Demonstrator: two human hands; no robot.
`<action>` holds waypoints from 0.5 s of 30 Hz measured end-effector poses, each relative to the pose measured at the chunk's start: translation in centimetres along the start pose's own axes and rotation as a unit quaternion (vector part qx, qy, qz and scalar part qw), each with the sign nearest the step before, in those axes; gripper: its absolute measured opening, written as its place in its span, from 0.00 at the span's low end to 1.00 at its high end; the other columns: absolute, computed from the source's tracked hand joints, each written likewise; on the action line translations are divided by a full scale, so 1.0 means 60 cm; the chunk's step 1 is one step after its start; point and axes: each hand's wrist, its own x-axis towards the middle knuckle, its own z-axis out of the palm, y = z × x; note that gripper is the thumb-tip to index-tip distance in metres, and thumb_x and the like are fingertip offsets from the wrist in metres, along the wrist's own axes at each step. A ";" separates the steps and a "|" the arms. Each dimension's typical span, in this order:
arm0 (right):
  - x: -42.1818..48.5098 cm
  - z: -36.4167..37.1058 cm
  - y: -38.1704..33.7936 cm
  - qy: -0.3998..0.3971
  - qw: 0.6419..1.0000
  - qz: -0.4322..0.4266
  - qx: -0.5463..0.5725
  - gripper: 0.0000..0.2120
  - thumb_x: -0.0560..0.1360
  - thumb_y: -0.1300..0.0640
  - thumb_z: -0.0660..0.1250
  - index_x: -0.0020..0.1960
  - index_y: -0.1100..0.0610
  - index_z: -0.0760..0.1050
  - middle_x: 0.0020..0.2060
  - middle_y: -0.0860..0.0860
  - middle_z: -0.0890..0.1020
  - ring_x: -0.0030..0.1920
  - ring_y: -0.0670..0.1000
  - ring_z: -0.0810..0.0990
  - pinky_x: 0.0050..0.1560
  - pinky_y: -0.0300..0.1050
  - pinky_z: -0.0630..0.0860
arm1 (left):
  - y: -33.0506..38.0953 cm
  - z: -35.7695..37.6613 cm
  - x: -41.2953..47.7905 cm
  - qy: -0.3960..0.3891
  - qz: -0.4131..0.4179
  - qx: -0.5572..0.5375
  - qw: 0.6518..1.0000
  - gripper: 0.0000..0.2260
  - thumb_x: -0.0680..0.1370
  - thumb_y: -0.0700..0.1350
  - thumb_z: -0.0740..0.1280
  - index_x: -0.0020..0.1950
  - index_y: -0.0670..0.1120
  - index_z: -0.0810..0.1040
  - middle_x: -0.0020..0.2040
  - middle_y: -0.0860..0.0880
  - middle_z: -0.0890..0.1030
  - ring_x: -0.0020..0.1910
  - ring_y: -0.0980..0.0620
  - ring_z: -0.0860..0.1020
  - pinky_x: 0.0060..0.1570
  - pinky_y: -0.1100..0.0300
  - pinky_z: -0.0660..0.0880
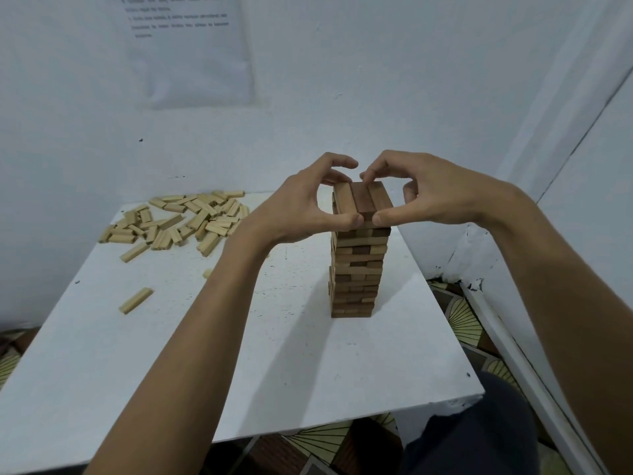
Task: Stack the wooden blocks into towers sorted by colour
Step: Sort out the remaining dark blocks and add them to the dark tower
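A tall tower of brown wooden blocks [356, 269] stands upright on the white table [239, 354], right of centre. Its top layer [363, 198] is three blocks side by side. My left hand [308, 207] and my right hand [428, 197] frame that top layer from either side. Both thumbs press its near end and the fingertips touch its far end. A pile of pale wooden blocks [178, 222] lies scattered at the table's far left. One pale block [136, 300] lies alone nearer the left edge, another [134, 252] just below the pile.
White walls close in behind and to the right of the table. A printed sheet [191, 46] hangs on the back wall. Patterned floor [462, 320] shows past the table's right edge. My dark trouser leg [479, 433] is at the bottom right.
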 end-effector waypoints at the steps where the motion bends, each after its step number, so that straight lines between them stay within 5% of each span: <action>1: 0.000 0.002 0.002 0.002 1.000 -0.002 -0.007 0.22 0.72 0.51 0.76 0.62 0.48 0.72 0.65 0.42 0.73 0.36 0.26 0.73 0.42 0.36 0.66 | -0.001 0.001 -0.001 0.001 0.002 0.000 1.000 0.33 0.69 0.56 0.76 0.70 0.58 0.65 0.64 0.55 0.76 0.65 0.58 0.72 0.60 0.58 0.65; 5: -0.003 0.018 0.019 0.060 0.998 0.018 -0.017 0.27 0.68 0.34 0.68 0.65 0.39 0.69 0.66 0.40 0.72 0.50 0.47 0.78 0.48 0.44 0.74 | -0.008 0.008 -0.009 0.027 -0.008 -0.018 0.999 0.34 0.71 0.63 0.72 0.74 0.60 0.63 0.69 0.56 0.73 0.66 0.60 0.71 0.57 0.66 0.65; 10: -0.016 0.082 0.030 0.247 0.953 0.047 0.170 0.27 0.78 0.35 0.57 0.73 0.45 0.67 0.70 0.42 0.71 0.67 0.42 0.71 0.66 0.44 0.70 | 0.000 0.053 -0.025 0.167 -0.041 -0.143 0.975 0.23 0.81 0.60 0.58 0.75 0.54 0.65 0.72 0.56 0.71 0.69 0.62 0.69 0.65 0.64 0.65; 15: -0.005 0.149 0.028 0.269 0.898 0.089 0.338 0.38 0.75 0.29 0.48 0.79 0.47 0.55 0.77 0.41 0.61 0.76 0.39 0.58 0.78 0.50 0.55 | 0.017 0.119 -0.024 0.216 -0.114 -0.283 0.927 0.28 0.81 0.65 0.46 0.80 0.55 0.55 0.78 0.58 0.60 0.76 0.62 0.57 0.77 0.54 0.52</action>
